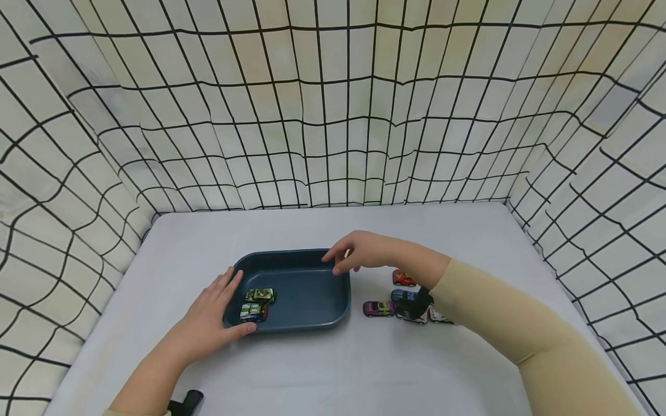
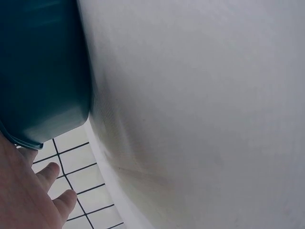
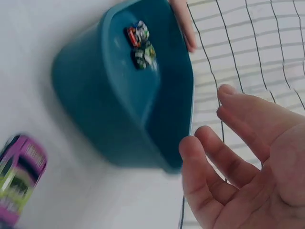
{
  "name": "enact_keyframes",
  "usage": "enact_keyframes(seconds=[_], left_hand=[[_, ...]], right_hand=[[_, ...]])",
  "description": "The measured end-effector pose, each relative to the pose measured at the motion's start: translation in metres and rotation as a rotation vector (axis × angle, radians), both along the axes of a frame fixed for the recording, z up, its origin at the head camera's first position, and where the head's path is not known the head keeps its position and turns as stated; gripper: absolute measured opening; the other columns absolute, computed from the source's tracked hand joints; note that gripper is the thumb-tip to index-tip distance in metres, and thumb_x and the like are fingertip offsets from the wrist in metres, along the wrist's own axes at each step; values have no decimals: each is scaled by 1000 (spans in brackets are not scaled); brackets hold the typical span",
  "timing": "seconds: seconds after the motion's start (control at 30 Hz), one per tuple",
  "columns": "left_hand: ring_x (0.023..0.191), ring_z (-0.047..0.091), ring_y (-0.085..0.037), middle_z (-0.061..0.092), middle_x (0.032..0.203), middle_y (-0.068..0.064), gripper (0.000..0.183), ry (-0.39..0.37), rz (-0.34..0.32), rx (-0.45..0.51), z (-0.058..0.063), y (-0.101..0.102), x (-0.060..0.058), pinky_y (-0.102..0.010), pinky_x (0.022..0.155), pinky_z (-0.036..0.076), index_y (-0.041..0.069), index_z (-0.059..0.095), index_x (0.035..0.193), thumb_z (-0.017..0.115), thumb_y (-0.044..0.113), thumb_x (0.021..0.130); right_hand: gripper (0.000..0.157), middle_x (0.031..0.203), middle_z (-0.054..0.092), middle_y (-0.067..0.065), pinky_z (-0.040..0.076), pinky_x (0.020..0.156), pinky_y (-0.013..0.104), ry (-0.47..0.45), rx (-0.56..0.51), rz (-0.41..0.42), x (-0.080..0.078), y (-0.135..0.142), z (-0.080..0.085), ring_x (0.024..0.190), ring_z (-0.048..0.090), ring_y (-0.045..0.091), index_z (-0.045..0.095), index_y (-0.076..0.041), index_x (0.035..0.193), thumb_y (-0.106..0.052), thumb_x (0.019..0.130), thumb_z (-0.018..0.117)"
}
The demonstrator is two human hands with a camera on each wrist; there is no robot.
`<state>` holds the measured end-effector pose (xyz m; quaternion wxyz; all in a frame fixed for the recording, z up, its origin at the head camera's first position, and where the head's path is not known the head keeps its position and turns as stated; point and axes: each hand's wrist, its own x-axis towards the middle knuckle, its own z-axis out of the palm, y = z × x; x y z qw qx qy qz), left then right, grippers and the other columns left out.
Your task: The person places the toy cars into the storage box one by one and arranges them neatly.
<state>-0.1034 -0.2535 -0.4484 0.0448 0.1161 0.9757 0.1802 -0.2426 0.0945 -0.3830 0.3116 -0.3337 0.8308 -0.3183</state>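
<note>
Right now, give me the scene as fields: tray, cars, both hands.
tray: blue, on the table
in tray: two toy cars, toward its left end
outside tray: purple car, red car, blue car and others, right of it, some partly hidden
left hand: touching the tray's left end
right hand: by the tray's far right corner, holding nothing

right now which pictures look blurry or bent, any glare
Head: fairly crisp and evenly lit, lines on the checked backdrop wavy; left wrist: greyish, a pale sheen low on the tray, soft shadow on the cloth beside it; right wrist: purple car and the two small cars in the tray blurred.
</note>
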Motion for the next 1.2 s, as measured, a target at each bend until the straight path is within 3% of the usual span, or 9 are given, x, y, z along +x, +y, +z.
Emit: enact_keyframes(seconds=[0.17, 0.4, 0.47, 0.6, 0.8, 1.2], left_hand=[[146, 17, -48, 12, 164, -20, 115, 6, -1, -7, 1, 1, 0, -67, 114, 17, 12, 13, 160, 67, 71, 78], [146, 16, -48, 11, 164, -19, 115, 2, 4, -9, -1, -1, 0, -67, 114, 16, 13, 12, 161, 66, 73, 78], [146, 16, -48, 11, 164, -20, 115, 7, 4, -13, -2, -1, 0, -67, 114, 16, 13, 12, 161, 66, 73, 78], [145, 18, -49, 12, 164, -20, 115, 20, -3, -13, -2, -1, 0, -68, 113, 17, 13, 13, 160, 65, 74, 78], [145, 17, -49, 11, 164, -19, 115, 14, 10, -15, -4, -1, 0, -67, 114, 16, 13, 14, 160, 64, 75, 78], [145, 17, -49, 11, 164, -18, 115, 12, 7, 3, -7, -2, -1, -67, 114, 16, 13, 13, 161, 66, 72, 78]], right_hand=[[36, 97, 68, -2, 55, 83, 54, -35, 0, -40, 1, 33, -7, 95, 64, 36, 69, -16, 128, -21, 92, 72], [33, 101, 68, -4, 55, 77, 38, -53, 79, -39, 3, 66, -19, 91, 63, 18, 71, -16, 125, -21, 92, 72], [31, 101, 68, -3, 53, 71, 38, -67, 98, -37, 5, 71, -23, 86, 62, 19, 71, -16, 124, -19, 93, 71], [29, 100, 67, -4, 52, 72, 35, -53, 144, -50, 10, 77, -33, 87, 61, 19, 73, -18, 120, -19, 91, 73], [27, 97, 66, -7, 54, 86, 37, -25, 174, -69, 21, 76, -39, 95, 63, 16, 75, -18, 116, -16, 88, 76], [27, 95, 66, -10, 53, 76, 34, 10, 221, -40, 30, 74, -53, 88, 59, 13, 75, -23, 113, -20, 86, 77]])
